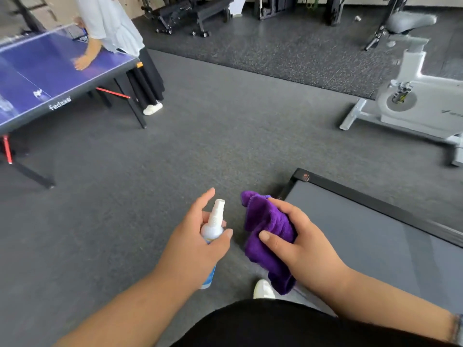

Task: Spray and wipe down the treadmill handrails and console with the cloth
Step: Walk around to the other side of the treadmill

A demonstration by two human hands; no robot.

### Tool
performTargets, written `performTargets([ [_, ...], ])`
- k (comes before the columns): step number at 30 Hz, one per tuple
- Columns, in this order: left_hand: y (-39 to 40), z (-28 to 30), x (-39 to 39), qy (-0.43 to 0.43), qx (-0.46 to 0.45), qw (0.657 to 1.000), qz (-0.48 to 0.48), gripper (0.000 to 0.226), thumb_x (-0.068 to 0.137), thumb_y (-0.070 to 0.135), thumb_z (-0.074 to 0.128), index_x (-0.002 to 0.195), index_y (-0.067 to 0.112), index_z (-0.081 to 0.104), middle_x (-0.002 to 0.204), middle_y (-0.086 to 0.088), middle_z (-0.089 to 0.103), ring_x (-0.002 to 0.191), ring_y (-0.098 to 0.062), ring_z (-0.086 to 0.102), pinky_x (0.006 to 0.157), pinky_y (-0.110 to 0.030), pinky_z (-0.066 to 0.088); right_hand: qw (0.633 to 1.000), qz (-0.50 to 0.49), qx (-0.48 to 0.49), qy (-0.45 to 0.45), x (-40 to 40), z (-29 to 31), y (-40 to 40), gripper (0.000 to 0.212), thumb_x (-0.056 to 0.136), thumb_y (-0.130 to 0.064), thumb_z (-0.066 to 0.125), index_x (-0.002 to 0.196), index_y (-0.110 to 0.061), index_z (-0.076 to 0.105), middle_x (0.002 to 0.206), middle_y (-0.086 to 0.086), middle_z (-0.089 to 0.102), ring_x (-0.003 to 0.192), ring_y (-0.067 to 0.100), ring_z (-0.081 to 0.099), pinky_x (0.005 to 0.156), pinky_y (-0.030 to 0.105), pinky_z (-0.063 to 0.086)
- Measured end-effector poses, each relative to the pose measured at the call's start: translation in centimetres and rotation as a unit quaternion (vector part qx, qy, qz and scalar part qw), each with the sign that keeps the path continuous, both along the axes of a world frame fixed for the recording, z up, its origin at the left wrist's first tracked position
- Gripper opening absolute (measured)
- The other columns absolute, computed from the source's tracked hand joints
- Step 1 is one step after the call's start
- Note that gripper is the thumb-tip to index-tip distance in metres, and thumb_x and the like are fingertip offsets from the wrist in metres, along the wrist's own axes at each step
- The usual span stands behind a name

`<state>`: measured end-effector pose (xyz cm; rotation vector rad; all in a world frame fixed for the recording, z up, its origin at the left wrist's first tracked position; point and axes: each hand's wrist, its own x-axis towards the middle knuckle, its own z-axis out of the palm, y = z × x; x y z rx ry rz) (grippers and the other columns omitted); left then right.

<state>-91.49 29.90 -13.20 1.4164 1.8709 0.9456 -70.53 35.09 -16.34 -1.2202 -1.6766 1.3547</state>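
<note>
Two hands are both occupied at the near centre of the view. The left hand (pixel 198 244) grips a small white spray bottle (pixel 212 229), fingers and thumb wrapped round its body, the forefinger raised straight beside the nozzle and not yet on it. The right hand (pixel 298 242) holds a bunched purple cloth (pixel 265 221), fingers curled over the top and thumb pressed into the front folds; a loose tail hangs down towards a white shoe (pixel 263 289).

The treadmill shows only as the end of its belt (pixel 355 236) and black frame edge (pixel 375 199) at the near right, low on the grey floor (pixel 175 151). Its handrails and console are out of view, so nothing looks sprayed or wiped yet, and the job seems to be at its very start.

Further off, a blue table-tennis surface (pixel 50 71) stands at the far left with another person (pixel 110 23) leaning on it, and a white exercise bike (pixel 413 96) sits at the far right.

The risks from here, as I judge them: the nozzle points up and away over open floor, so pressing now would wet the floor, not the machine. Stepping onto the belt edge while looking down could cause a stumble. The hanging cloth tail could catch underfoot. Spraying straight onto a console might let liquid reach its buttons.
</note>
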Motion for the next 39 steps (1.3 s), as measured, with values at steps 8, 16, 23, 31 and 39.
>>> performTargets([
  [8,17.7,1.6,-6.7,0.000,-0.009,0.999,-0.036,0.070,0.088,0.024,0.068,0.113,0.077,0.032,0.100,0.023,0.066,0.096,0.008,0.062,0.080,-0.014,0.045,0.999,0.025,-0.017,0.022,-7.7,2.3,18.0,0.061,0.075,-0.053,0.074,0.131,-0.050,0.052,0.129,-0.015,0.061,0.119,0.006,0.060,0.102,0.039,0.050],
  [16,33.9,-1.2,-13.0,0.014,0.002,0.994,-0.109,0.053,0.095,0.023,0.056,0.126,0.061,0.034,0.105,0.012,0.063,0.092,-0.005,0.062,0.084,-0.028,0.051,0.999,-0.031,-0.028,0.016,-14.7,0.2,30.9,0.062,0.076,-0.055,0.073,0.133,-0.051,0.050,0.134,-0.018,0.057,0.124,0.005,0.056,0.104,0.039,0.048],
  [23,51.7,-3.1,-22.2,0.046,-0.022,0.972,-0.231,0.048,0.091,0.022,0.059,0.111,0.061,0.039,0.079,0.007,0.058,0.058,-0.014,0.053,0.051,-0.025,0.046,0.977,-0.209,-0.051,0.009,-23.2,-2.2,43.6,0.056,0.082,-0.043,0.076,0.130,-0.055,0.050,0.131,-0.022,0.059,0.121,0.000,0.057,0.104,0.036,0.048],
  [31,68.4,-1.3,-26.9,0.099,-0.050,0.910,-0.399,0.050,0.088,0.025,0.059,0.114,0.060,0.035,0.078,0.007,0.058,0.062,-0.011,0.055,0.060,-0.030,0.049,0.938,-0.340,-0.070,-0.001,-30.5,0.2,54.4,0.058,0.084,-0.036,0.079,0.131,-0.050,0.050,0.130,-0.026,0.055,0.120,-0.007,0.054,0.105,0.030,0.046],
  [39,80.0,-0.5,-19.9,0.054,-0.071,0.862,-0.499,0.061,0.095,0.030,0.055,0.121,0.071,0.019,0.115,0.021,0.053,0.081,-0.004,0.059,0.069,-0.034,0.057,0.880,-0.470,-0.065,-0.006,-25.7,1.1,62.1,0.057,0.084,-0.031,0.078,0.132,-0.048,0.051,0.129,-0.028,0.056,0.118,-0.013,0.053,0.101,0.020,0.044],
])
